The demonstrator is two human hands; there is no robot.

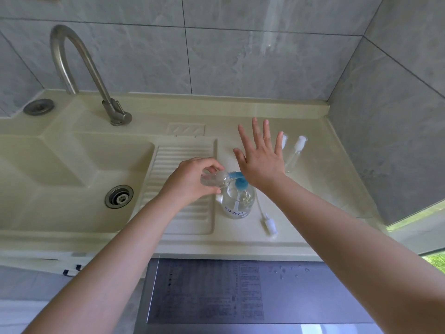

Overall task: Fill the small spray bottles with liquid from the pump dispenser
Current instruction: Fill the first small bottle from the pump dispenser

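Left hand (192, 179) grips a bottle (214, 180) at the pump (237, 180) spout, right hand (261, 162) flat on it, fingers spread; two bottles (295, 153) beyond the right hand look unfilled.

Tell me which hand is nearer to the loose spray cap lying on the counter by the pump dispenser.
Right. The right hand presses the pump head with its wrist just above the spray cap. The left hand holds a small bottle at the spout, across the pump dispenser from the cap.

a single wide-angle head-worn view looks forward and steeply down from close above the pale cream moulded sink counter (252, 109). it faces the grey marbled wall tiles (240, 63) behind.
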